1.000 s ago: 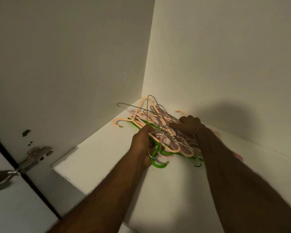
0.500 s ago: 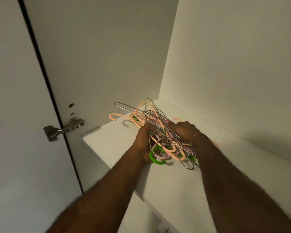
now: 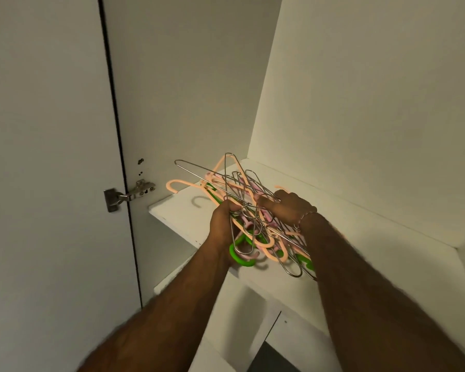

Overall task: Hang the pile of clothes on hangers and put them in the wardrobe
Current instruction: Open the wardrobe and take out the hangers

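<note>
Hangers: a tangled bundle of hangers [image 3: 249,210] sits over the front part of a white wardrobe shelf [image 3: 183,210], gripped from both sides.
Long axis: the bundle runs from upper left, toward the wardrobe's back corner, down to lower right beside the right forearm.
Left hand: the left hand [image 3: 222,224] is clenched around the near-left side of the bundle, close to the hooks.
Right hand: the right hand [image 3: 287,208] grasps the far-right side, fingers threaded among the wires; a thin bracelet [image 3: 305,214] circles the wrist.
Nearer hand: both touch the bundle; the left sits closer to the shelf's front edge.
Look: thin silver wire hangers on top, peach and pink plastic ones beneath, a green hook [image 3: 239,257] poking out at the bottom.
Stray piece: one peach hook [image 3: 173,185] juts left, over the shelf.
Judgement: the interlocked hooks may snag when the bundle is pulled out.
Surroundings: a metal door hinge [image 3: 130,194] at left; no clothes are visible.
</note>
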The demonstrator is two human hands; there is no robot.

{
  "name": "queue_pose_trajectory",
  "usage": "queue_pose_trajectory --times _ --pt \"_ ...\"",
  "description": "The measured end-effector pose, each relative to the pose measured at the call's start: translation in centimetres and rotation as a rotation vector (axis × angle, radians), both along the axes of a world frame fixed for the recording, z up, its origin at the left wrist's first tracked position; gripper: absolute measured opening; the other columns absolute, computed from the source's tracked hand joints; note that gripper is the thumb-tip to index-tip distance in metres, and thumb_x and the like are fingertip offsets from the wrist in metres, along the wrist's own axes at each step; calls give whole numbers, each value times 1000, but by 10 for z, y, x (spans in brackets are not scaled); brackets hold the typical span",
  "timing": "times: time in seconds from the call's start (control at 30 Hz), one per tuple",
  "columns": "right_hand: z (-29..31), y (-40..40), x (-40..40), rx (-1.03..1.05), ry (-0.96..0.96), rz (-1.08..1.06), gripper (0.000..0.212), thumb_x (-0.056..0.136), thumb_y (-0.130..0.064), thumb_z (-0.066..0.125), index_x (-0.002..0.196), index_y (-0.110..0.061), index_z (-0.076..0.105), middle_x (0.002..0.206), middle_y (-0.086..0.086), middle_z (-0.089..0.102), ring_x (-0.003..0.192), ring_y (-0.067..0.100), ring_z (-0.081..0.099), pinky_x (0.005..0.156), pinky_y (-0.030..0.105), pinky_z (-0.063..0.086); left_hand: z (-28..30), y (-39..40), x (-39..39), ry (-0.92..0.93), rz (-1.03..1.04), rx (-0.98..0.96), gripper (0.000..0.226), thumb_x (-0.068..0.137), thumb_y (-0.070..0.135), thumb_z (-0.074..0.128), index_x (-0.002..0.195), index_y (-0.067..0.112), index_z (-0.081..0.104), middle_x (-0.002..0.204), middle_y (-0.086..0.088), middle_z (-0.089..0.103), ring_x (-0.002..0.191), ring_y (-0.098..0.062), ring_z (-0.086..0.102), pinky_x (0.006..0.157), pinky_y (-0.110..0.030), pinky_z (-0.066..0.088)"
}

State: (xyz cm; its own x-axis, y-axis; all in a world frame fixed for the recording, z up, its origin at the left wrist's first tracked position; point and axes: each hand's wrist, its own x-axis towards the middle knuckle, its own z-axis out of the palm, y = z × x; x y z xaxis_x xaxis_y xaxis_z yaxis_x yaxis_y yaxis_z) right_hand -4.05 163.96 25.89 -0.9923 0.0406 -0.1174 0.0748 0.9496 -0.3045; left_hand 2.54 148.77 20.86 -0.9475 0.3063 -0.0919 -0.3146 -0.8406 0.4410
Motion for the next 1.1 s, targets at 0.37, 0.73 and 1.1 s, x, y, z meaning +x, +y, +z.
queue_pose_trajectory --times 0.37,0.73,1.1 --pt "3 -110 128 63 83 -62 119 60 -105 19 150 -30 44 154 10 47 138 37 47 114 58 30 2 -115 110 14 61 -137 30 93 12 37 93 3 66 78 -14 73 64 -28 71 64 -34 62" --pt "-4 -189 233 170 82 107 116 63 -106 19 146 -29 46 147 11 53 130 36 54 107 51 39 -16 -187 247 -48 190 -109 35 85 15 45 111 -1 62 89 -21 69 72 -33 70 65 -37 62" --pt "-76 -288 370 187 74 506 118 64 -107 20 147 -27 45 145 12 54 125 34 56 104 47 46 -82 -254 434 -265 498 -134 43 62 23 61 99 2 63 100 -22 64 81 -36 65 84 -44 54"
